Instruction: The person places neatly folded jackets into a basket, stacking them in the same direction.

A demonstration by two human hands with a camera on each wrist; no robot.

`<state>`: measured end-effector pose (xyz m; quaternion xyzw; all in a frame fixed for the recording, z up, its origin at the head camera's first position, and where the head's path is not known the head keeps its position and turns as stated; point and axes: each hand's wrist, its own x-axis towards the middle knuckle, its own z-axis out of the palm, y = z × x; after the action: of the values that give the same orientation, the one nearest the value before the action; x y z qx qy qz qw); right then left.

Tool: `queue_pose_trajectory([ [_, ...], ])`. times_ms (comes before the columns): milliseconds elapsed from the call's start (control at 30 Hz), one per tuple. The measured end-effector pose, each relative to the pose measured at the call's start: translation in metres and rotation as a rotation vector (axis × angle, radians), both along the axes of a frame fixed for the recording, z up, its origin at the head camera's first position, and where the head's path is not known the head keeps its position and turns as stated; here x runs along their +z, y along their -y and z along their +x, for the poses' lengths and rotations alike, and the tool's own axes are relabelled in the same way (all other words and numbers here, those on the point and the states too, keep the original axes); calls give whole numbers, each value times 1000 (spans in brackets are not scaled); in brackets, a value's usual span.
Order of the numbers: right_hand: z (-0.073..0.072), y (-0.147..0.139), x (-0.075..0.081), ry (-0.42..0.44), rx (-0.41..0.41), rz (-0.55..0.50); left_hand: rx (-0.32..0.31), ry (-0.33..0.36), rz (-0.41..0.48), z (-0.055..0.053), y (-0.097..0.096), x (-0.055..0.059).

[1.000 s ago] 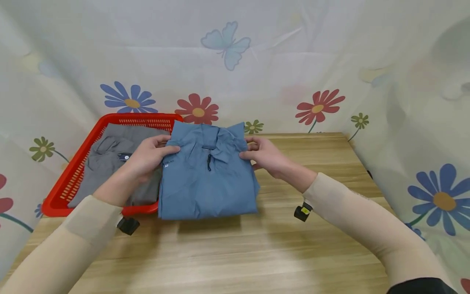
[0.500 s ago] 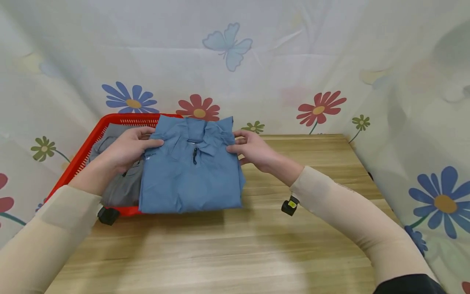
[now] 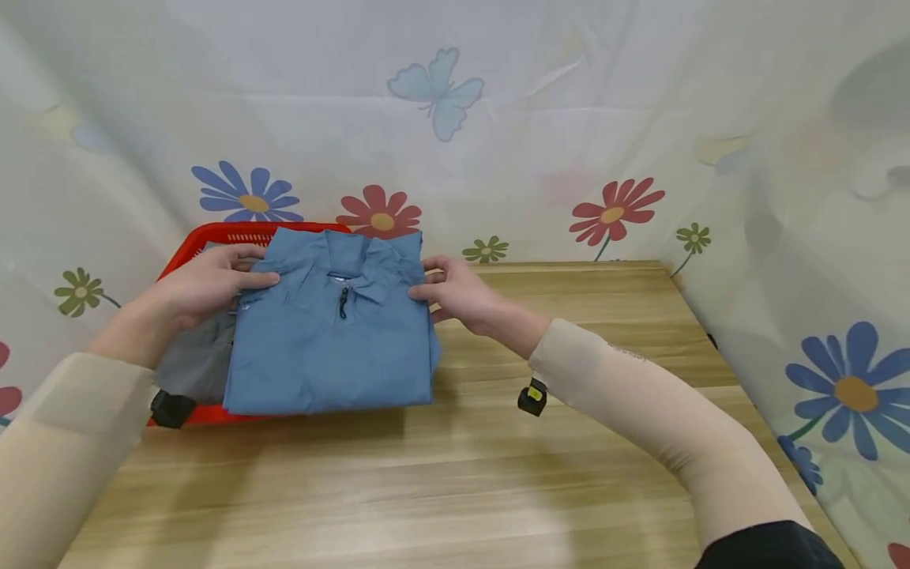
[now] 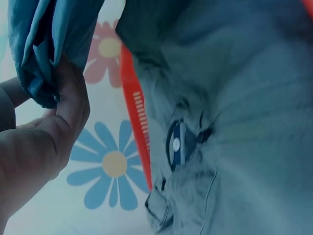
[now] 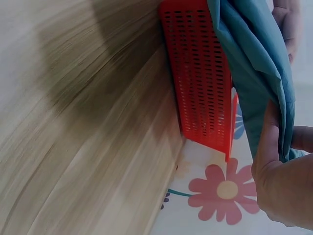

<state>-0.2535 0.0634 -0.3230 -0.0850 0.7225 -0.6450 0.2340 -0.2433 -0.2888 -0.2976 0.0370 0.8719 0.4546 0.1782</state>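
Observation:
A folded blue shirt (image 3: 330, 340) with a collar and a black zip pull is held up by its two sides over the red basket (image 3: 213, 233). My left hand (image 3: 202, 286) pinches its left edge, thumb on top and fingers beneath. On the opposite edge my right hand (image 3: 465, 296) pinches the folded layers between thumb and fingers, as the right wrist view shows. Under the blue shirt, a grey garment (image 4: 244, 147) with a dark label at its neck lies in the basket. Most of the basket and the grey garment is hidden by the blue shirt in the head view.
The basket stands at the left back of a wooden table (image 3: 498, 474). A white cloth backdrop (image 3: 540, 142) with printed flowers and a butterfly hangs behind and at both sides. In the right wrist view the basket's slotted side wall (image 5: 200, 73) rises from the tabletop.
Both hands have moved left together with the blue shirt, from the basket's right side to over it. More of the grey garment is now covered. The grip on both edges stays the same.

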Motion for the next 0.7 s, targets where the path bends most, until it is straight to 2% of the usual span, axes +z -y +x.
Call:
queue_pose_trajectory([
  [200,-5,16,-2,-10,-10,0,8,3,-32,-4,13,8],
  [467,-6,35,-7,-12,11,-17,37,35,-37,-8,37,0],
  [700,-1,51,-17,-33,-1,-49,0,49,-83,-9,52,-1],
])
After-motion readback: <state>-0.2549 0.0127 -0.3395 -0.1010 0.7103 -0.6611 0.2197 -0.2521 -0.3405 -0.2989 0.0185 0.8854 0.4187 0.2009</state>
